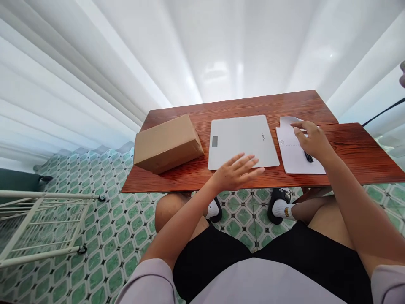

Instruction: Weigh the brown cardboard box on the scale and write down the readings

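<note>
A flat grey scale (242, 139) with a small display lies in the middle of a brown wooden table (357, 147). My left hand (237, 171) hovers over its near edge, fingers spread, holding nothing. To the right lies a white sheet of paper (292, 154) with a dark pen (308, 157) on it. My right hand (311, 139) rests on the paper, fingers spread over the pen. A closed cardboard box (166, 143) sits at the table's left end.
White curtains hang behind the table. The floor has green patterned tiles (110, 236). A white metal rack (38, 223) stands at the lower left. My knees and feet in white socks and dark sandals show under the table. A black cable (382, 112) runs at the right.
</note>
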Action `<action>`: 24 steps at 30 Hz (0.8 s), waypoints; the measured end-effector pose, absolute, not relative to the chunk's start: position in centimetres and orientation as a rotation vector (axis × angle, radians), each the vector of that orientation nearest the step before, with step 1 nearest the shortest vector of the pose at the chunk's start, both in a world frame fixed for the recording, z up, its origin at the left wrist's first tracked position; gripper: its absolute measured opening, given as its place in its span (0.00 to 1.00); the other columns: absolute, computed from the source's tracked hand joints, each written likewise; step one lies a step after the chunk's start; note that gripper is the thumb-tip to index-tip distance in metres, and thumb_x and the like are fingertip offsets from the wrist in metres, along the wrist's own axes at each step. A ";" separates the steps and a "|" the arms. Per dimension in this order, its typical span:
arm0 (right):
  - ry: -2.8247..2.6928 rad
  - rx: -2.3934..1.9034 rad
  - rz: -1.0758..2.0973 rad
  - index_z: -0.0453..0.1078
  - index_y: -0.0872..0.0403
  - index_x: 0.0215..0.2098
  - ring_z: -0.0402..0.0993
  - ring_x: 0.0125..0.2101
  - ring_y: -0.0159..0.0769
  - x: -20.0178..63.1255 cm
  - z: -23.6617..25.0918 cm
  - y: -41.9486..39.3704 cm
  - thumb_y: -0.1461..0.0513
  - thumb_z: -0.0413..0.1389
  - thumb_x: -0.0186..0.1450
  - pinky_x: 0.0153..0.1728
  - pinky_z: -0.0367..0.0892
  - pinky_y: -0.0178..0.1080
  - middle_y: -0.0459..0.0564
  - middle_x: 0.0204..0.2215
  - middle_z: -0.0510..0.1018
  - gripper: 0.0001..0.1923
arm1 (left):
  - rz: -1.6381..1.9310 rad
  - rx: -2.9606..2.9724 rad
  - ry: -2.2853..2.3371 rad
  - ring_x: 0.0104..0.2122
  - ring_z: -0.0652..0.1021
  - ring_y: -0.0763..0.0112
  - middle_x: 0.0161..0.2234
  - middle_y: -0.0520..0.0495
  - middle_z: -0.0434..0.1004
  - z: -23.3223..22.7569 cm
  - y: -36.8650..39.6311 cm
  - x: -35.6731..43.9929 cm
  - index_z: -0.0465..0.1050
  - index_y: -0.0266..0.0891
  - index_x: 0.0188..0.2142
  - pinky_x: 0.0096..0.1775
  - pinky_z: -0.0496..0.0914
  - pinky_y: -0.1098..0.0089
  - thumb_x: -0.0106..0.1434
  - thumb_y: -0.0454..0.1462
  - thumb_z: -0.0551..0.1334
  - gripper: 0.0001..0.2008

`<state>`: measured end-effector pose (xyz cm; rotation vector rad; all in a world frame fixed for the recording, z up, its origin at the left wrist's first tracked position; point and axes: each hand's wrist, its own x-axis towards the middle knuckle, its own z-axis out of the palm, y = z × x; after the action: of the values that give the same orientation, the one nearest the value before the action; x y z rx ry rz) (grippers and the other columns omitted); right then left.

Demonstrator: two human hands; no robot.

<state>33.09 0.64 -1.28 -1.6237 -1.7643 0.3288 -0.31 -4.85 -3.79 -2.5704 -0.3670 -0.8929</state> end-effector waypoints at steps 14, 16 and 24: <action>-2.112 -2.136 0.187 0.66 0.52 0.48 0.76 0.38 0.53 36.8 -3.5 -0.2 0.53 0.52 0.70 0.36 0.68 0.46 0.59 0.39 0.80 0.13 | -0.466 -2.620 0.097 0.35 0.78 0.73 0.40 0.47 0.79 -2.7 -5.1 2.0 0.65 0.38 0.57 0.36 0.73 0.71 0.70 0.35 0.64 0.18; -2.154 -2.146 0.132 0.66 0.52 0.50 0.77 0.37 0.54 36.6 -3.6 -0.2 0.54 0.51 0.71 0.35 0.68 0.47 0.60 0.39 0.80 0.14 | -0.415 -2.610 0.157 0.31 0.76 0.74 0.36 0.50 0.78 -2.0 -4.8 2.8 0.65 0.39 0.58 0.34 0.71 0.72 0.71 0.34 0.63 0.18; -2.186 -2.075 0.100 0.69 0.52 0.52 0.77 0.35 0.52 36.5 -3.3 0.3 0.60 0.50 0.71 0.34 0.64 0.44 0.59 0.37 0.81 0.13 | -0.473 -2.533 0.491 0.29 0.73 0.72 0.32 0.49 0.77 -0.2 -2.9 9.8 0.65 0.38 0.59 0.32 0.68 0.71 0.72 0.35 0.62 0.18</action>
<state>36.51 0.26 -3.25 -2.0746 -2.1865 0.1001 9.78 -2.87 -0.17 -2.5328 0.4908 -0.4729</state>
